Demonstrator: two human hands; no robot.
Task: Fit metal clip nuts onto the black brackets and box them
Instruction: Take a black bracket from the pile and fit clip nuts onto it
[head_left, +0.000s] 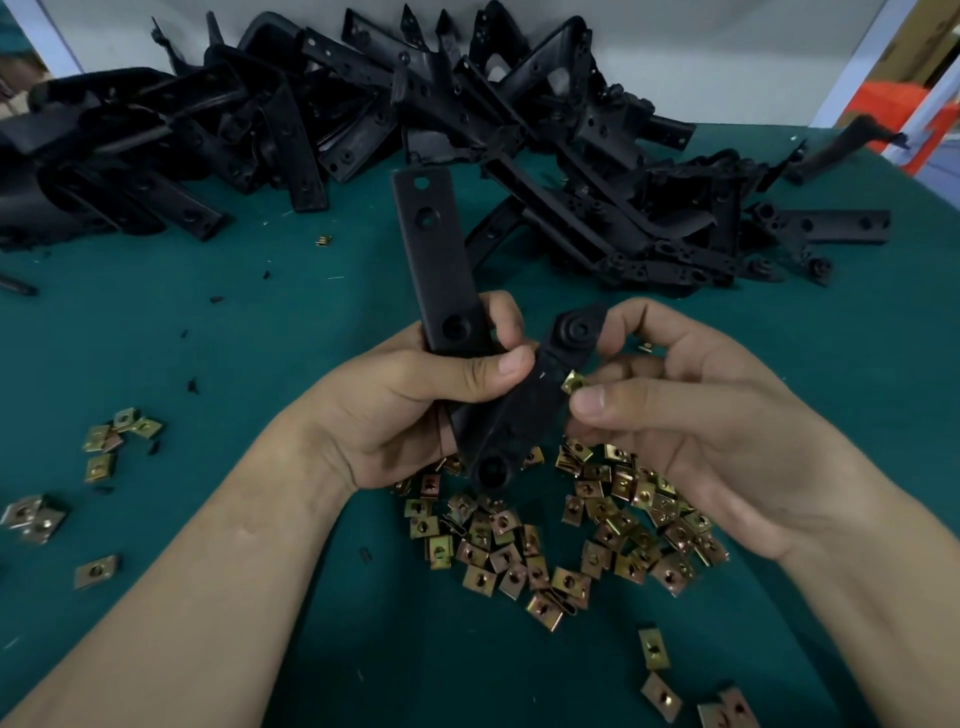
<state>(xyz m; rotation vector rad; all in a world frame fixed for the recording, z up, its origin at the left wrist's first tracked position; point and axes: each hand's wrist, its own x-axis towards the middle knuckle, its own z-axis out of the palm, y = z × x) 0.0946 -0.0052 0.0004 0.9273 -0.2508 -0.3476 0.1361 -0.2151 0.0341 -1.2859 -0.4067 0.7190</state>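
Since everything rests on it, surface (260, 322): green and matte, carrying all the parts.
Bracket pile (519, 104): black brackets heaped and tangled along the far side; one pulled out would probably snag its neighbours.
Held bracket (436, 260): raised above the surface, one arm pointing up and away, the other slanting down toward the person. It looks stiff, light and matte, so unlikely to slip. It is best gripped at the bend, leaving the holed edges free.
Left hand (405, 405): fingers and thumb wrapped round the held bracket at its bend.
Right hand (701, 415): thumb and fingertip pinching one clip nut.
Clip nut heap (571, 545): loose brass-coloured pieces beneath the hands, with strays to the left.
Held clip nut (573, 383): touching the lower arm's right edge. It is tiny and thin, likely springy and slick. Pinch its flat faces, mouth toward the bracket.
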